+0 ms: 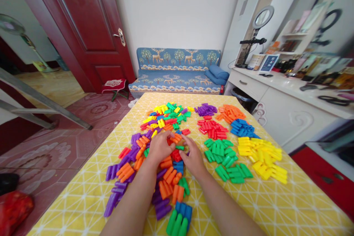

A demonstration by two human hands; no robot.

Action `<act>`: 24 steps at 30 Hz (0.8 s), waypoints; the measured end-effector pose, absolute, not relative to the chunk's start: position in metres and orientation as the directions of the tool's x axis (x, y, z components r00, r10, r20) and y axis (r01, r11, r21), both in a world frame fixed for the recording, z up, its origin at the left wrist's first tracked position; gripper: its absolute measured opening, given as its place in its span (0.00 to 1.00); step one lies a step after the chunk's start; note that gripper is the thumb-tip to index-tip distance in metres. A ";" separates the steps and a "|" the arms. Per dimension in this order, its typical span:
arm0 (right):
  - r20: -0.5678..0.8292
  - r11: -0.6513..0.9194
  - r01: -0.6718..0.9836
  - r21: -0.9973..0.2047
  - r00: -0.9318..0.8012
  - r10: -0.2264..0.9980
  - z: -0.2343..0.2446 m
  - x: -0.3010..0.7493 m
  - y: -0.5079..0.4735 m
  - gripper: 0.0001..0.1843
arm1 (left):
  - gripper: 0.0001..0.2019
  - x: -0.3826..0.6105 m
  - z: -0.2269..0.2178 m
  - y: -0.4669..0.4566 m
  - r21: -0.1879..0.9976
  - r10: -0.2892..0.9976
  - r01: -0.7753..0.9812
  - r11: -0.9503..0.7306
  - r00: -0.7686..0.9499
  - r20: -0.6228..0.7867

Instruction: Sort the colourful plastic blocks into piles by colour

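Yellow cloth with white lines covers the table, and beyond it a blue patterned sofa stands against a white wall. An orange piece made of joined tubes sits between the two hands, over the near-left heap of mixed colours. Its long axis looks nearly sideways, its right end tipped slightly away from the person; which end is its front cannot be told. Left-hand fingers curl at its left side, the left hand bent inward. On the right hand, thumb and forefinger stand parted, the forefinger reaching to the piece's right end. Whether either hand truly grasps it cannot be told. Just below, a green piece lies sideways. Nearest the person, another green piece has its tubes pointing away, leaning right. Sorted green pieces lie to the right.
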State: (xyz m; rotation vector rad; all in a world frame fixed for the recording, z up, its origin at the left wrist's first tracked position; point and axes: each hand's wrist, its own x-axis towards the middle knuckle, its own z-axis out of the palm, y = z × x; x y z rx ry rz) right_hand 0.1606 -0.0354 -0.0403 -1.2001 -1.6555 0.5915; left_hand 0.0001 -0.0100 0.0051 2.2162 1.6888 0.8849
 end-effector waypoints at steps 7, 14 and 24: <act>0.346 0.335 0.284 -0.898 -0.012 0.938 -0.034 0.160 -0.037 0.18 | 0.10 0.003 0.009 -0.015 0.624 0.914 0.670 -0.402 0.255 0.314; 0.299 0.270 0.171 -0.948 0.174 0.938 -0.037 0.164 -0.033 0.16 | 0.13 0.002 0.005 -0.013 0.558 0.903 0.726 -0.402 0.211 0.375; 0.278 0.252 0.150 -0.956 0.188 0.942 -0.039 0.164 -0.032 0.18 | 0.21 0.000 0.001 -0.015 0.446 0.909 0.799 -0.404 0.295 0.294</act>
